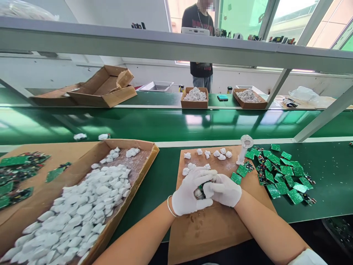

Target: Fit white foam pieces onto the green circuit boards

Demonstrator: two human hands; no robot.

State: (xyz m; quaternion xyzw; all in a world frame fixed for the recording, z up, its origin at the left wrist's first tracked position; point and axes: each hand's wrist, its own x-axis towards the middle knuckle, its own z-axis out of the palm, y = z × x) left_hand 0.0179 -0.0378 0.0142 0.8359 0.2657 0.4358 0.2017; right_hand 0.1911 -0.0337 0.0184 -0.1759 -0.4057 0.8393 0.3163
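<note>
Both my hands wear white gloves and meet over a brown cardboard sheet (209, 224). My left hand (190, 191) and my right hand (224, 189) are closed together on a small green circuit board (202, 187) with a white putty lump pressed to it; most of it is hidden by my fingers. Several white putty lumps (206, 154) lie on the sheet's far part. A pile of green circuit boards (278, 175) lies to my right, beside a clear plastic tube (244, 147) standing upright.
A cardboard tray (143, 165) full of white lumps sits at my left, with more circuit boards (16, 176) further left. Beyond the green conveyor belt (165, 123) are empty cartons (104, 86), two boxes of lumps (194, 97), and a standing person (201, 70).
</note>
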